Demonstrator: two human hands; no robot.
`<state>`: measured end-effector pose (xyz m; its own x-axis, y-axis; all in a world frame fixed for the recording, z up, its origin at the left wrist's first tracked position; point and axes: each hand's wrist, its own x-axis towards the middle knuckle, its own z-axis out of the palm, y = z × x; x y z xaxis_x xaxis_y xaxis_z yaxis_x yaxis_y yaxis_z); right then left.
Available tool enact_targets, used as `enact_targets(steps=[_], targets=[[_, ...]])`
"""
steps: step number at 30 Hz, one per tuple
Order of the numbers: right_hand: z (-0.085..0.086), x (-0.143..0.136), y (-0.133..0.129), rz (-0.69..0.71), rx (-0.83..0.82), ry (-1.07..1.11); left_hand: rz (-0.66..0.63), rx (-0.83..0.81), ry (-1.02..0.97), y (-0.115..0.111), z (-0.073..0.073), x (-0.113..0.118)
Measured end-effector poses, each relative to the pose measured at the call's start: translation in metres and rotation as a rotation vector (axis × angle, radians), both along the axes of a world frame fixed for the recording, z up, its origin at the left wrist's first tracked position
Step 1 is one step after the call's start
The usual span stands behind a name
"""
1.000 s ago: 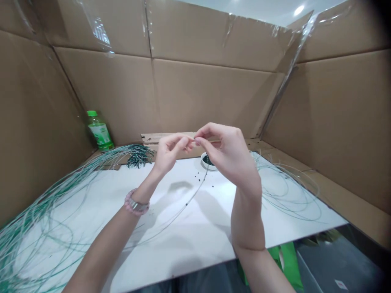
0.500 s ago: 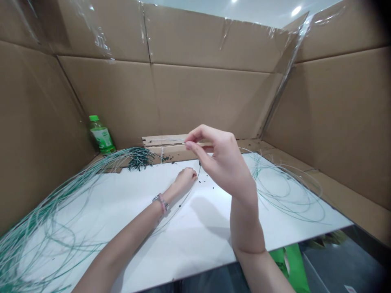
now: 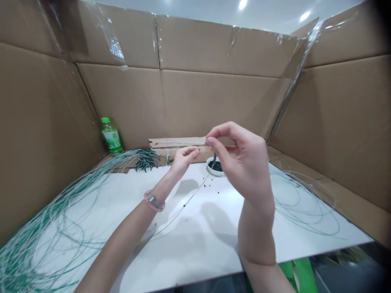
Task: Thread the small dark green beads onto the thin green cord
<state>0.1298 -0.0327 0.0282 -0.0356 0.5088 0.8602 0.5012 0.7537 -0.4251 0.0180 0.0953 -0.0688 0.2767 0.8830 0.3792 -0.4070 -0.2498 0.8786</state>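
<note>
Over the middle of the frame, the two hands are apart. The right hand (image 3: 244, 162), right of centre, pinches a pale strand (image 3: 183, 143) between thumb and forefinger; it runs leftward from the fingertips. The left hand (image 3: 183, 160), just left of centre, has thumb and fingers drawn close together, though I can't tell whether anything tiny sits between them. Below and between them stands a white bowl (image 3: 215, 173) of small black beads (image 3: 217, 166), a few loose beads (image 3: 205, 186) scattered just in front of it on the white worktop (image 3: 195, 260). Another thin line (image 3: 195, 193) slants from near the bowl toward lower centre, with one dark speck (image 3: 184, 206) on it. Green and white strands (image 3: 51, 228) sweep down the left side; looser coils (image 3: 305, 219) lie at right. A green-capped bottle (image 3: 112, 140) stands at centre left.
</note>
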Motion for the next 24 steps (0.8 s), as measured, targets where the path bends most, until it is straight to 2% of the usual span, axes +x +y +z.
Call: enact_targets(steps=[3,5,7,9,12,18,24], targets=[[-0.002,-0.006,-0.002,-0.051,0.09,0.054,-0.01,0.015,-0.199,-0.027,0.036,-0.015],[-0.005,-0.014,-0.003,-0.024,0.117,0.073,-0.142,-0.02,-0.379,-0.052,0.053,-0.021],[-0.008,-0.023,-0.003,0.037,0.126,0.084,-0.237,-0.069,-0.468,-0.072,0.063,-0.023],[-0.011,-0.029,-0.003,0.088,0.137,0.09,-0.264,-0.112,-0.49,-0.084,0.067,-0.022],[-0.013,-0.032,-0.004,0.116,0.169,0.078,-0.252,-0.123,-0.485,-0.088,0.066,-0.021],[-0.012,-0.028,-0.009,0.042,0.197,-0.023,-0.244,-0.12,-0.492,-0.087,0.063,-0.021],[-0.012,-0.028,-0.01,0.029,0.207,-0.033,-0.242,-0.061,-0.45,-0.092,0.065,-0.021]])
